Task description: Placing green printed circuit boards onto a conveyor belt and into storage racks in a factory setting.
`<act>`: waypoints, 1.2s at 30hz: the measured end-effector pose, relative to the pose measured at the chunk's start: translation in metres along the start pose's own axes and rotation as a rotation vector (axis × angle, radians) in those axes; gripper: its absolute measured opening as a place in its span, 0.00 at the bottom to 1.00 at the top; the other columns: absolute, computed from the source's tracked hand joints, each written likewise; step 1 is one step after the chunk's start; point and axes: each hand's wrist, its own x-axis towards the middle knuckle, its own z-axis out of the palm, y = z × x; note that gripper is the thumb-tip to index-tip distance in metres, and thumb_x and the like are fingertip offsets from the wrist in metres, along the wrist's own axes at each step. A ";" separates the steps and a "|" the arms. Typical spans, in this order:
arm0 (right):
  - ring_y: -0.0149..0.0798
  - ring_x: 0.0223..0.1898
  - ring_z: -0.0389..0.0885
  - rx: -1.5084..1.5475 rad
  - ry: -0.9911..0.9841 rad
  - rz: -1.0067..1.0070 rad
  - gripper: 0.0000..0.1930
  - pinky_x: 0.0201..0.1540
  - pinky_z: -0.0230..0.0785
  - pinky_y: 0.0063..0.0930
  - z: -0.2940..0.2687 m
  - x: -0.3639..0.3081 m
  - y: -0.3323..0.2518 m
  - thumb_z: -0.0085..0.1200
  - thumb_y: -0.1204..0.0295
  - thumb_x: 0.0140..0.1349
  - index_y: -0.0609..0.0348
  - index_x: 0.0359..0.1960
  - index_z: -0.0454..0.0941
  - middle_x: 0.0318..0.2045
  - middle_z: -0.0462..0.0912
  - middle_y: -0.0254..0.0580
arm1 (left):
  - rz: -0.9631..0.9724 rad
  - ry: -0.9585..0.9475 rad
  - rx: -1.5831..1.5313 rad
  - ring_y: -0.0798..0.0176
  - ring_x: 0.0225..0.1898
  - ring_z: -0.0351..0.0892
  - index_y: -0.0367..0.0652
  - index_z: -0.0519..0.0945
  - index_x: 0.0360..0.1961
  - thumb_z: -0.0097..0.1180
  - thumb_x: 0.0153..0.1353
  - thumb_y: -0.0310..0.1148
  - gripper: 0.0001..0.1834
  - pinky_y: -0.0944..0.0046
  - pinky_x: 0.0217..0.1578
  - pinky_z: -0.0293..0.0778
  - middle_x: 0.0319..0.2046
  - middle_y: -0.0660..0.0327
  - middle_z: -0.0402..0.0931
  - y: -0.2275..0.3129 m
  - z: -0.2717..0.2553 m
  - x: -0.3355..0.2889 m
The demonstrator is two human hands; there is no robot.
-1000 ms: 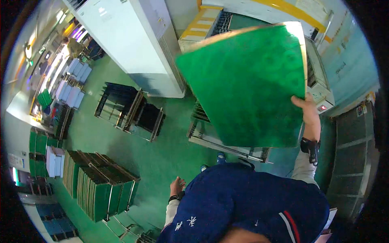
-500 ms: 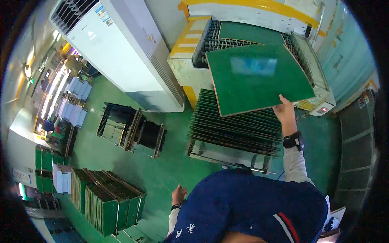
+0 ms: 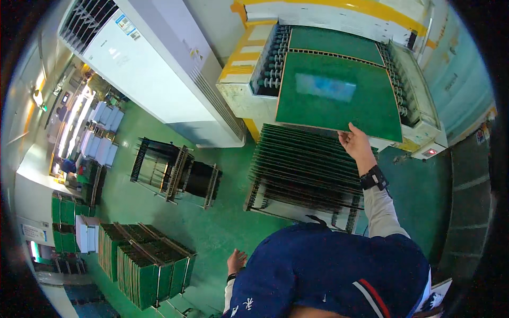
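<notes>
Green floor [image 3: 222,228], pale roller conveyor [image 3: 241,100]. Far board [image 3: 339,43] already on rollers [image 3: 272,83]; near board [image 3: 339,103] over conveyor's near end, edge pinched by right hand [image 3: 357,141]. Left hand [image 3: 237,261] empty, loosely open. Many boards [image 3: 305,159] remain in rack [image 3: 249,200].

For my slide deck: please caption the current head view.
Right hand at the near edge of a green panel over a roller conveyor; left hand apart.

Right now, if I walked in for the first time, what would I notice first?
Probably the shiny green panel over the roller conveyor, its near edge at the right hand. Next, the closely racked panels in front, and the tall white air conditioner to the left.
</notes>
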 end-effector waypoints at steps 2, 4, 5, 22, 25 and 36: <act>0.43 0.35 0.74 -0.021 0.025 -0.008 0.17 0.39 0.72 0.32 0.005 0.003 0.000 0.56 0.65 0.57 0.61 0.38 0.62 0.34 0.73 0.51 | -0.006 0.014 0.014 0.51 0.35 0.79 0.32 0.63 0.55 0.51 0.60 0.45 0.30 0.62 0.25 0.75 0.45 0.46 0.73 0.002 0.004 -0.001; 0.43 0.34 0.75 -0.042 0.051 -0.017 0.17 0.38 0.72 0.32 0.007 0.004 -0.001 0.57 0.65 0.57 0.61 0.37 0.63 0.34 0.73 0.50 | 0.006 0.020 0.009 0.51 0.35 0.79 0.32 0.63 0.55 0.51 0.60 0.45 0.30 0.62 0.25 0.75 0.45 0.46 0.73 0.005 0.008 -0.006; 0.43 0.34 0.75 -0.036 0.026 -0.015 0.17 0.38 0.72 0.33 0.005 0.007 -0.002 0.57 0.65 0.57 0.61 0.37 0.63 0.33 0.73 0.50 | 0.011 0.023 0.009 0.51 0.36 0.79 0.32 0.63 0.55 0.51 0.60 0.45 0.30 0.62 0.25 0.75 0.45 0.46 0.73 0.007 0.012 -0.009; 0.42 0.36 0.74 0.005 -0.012 -0.036 0.14 0.37 0.73 0.32 0.009 0.042 -0.005 0.55 0.68 0.57 0.63 0.37 0.67 0.30 0.74 0.46 | 0.406 -0.146 0.242 0.60 0.30 0.80 0.43 0.70 0.45 0.59 0.53 0.35 0.20 0.66 0.27 0.75 0.39 0.56 0.78 -0.038 -0.039 0.018; 0.41 0.37 0.74 -0.016 0.040 -0.021 0.14 0.40 0.72 0.31 0.003 0.054 -0.003 0.56 0.68 0.57 0.65 0.38 0.68 0.33 0.73 0.45 | 0.309 0.033 0.176 0.59 0.30 0.79 0.39 0.70 0.43 0.57 0.56 0.40 0.19 0.64 0.25 0.74 0.38 0.53 0.77 -0.037 -0.025 0.005; 0.37 0.40 0.75 -0.065 -0.037 -0.010 0.14 0.42 0.71 0.26 0.005 0.043 0.000 0.53 0.68 0.59 0.67 0.41 0.71 0.38 0.75 0.44 | 0.063 0.155 -0.075 0.55 0.33 0.78 0.34 0.70 0.48 0.53 0.58 0.45 0.25 0.63 0.26 0.72 0.41 0.48 0.76 -0.019 0.007 -0.064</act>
